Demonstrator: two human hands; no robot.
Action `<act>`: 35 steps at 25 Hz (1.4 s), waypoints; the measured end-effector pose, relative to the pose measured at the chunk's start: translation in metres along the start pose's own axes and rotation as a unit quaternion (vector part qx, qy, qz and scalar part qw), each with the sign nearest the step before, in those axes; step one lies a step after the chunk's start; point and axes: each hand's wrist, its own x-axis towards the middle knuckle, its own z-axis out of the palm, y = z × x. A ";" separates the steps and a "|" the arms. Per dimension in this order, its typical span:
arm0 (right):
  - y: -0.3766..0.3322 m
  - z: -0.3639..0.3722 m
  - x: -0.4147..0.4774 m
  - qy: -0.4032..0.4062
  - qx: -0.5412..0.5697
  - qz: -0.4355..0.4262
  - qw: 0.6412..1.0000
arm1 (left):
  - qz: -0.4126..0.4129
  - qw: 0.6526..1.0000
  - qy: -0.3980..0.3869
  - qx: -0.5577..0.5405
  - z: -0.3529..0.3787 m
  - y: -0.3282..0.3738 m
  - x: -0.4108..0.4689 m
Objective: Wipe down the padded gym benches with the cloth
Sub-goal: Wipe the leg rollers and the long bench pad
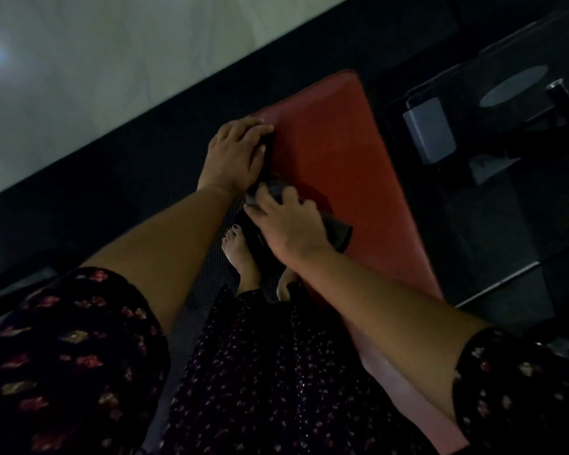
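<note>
A red padded gym bench [349,152] runs from the lower right up toward the middle of the dim head view. A dark cloth [337,229] lies on its left side, partly under my hands. My right hand [289,224] presses down on the cloth and grips it near the bench's left edge. My left hand [237,152] rests farther up along the same edge, fingers curled over a dark fold of the cloth; the fold itself is hard to make out.
Black rubber matting [119,178] covers the floor left of the bench, with pale tiles [96,60] beyond. Dark metal machine frames with grey plates [429,129] stand right of the bench. My bare feet [240,257] stand beside its left edge.
</note>
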 end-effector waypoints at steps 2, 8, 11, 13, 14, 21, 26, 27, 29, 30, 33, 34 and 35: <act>0.041 0.006 -0.006 0.028 0.011 0.060 0.998 | 0.033 0.998 0.003 0.046 0.005 -0.004 -0.010; 0.174 0.004 -0.027 0.042 0.057 0.288 0.955 | 0.329 0.923 0.006 0.198 0.055 -0.004 -0.057; 0.183 -0.003 -0.007 0.039 0.052 0.273 0.960 | 0.387 0.899 -0.040 0.202 0.078 0.022 -0.066; 0.173 -0.003 0.002 0.055 0.019 0.221 0.974 | 0.378 0.901 -0.052 0.206 0.084 0.035 -0.069; 0.168 -0.004 0.004 0.064 -0.003 0.189 0.980 | 0.377 0.900 -0.057 0.210 0.084 0.038 -0.068; 0.063 -0.035 0.047 0.044 -0.195 -0.160 0.967 | 0.379 0.883 -0.107 0.256 0.070 0.045 -0.063; 0.071 -0.038 0.063 0.044 -0.161 -0.124 0.978 | 0.346 0.902 -0.135 0.223 0.068 0.048 -0.067; 0.090 -0.034 0.054 0.049 -0.143 -0.086 0.985 | 0.345 0.901 -0.122 0.231 0.068 0.042 -0.066; 0.134 -0.023 0.027 0.058 -0.122 -0.033 0.990 | 0.356 0.892 -0.117 0.251 0.072 0.038 -0.065; 0.159 -0.020 0.014 0.059 -0.113 -0.015 0.992 | 0.367 0.891 -0.103 0.244 0.075 0.036 -0.065; 0.211 -0.030 0.003 0.024 -0.052 0.098 0.994 | 0.333 0.918 -0.066 0.206 0.072 0.035 -0.061; 0.219 -0.034 0.009 0.015 -0.024 0.143 0.989 | 0.291 0.935 -0.054 0.197 0.069 0.031 -0.059; 0.220 -0.037 0.018 0.018 0.009 0.178 0.984 | 0.252 0.947 -0.045 0.193 0.065 0.028 -0.057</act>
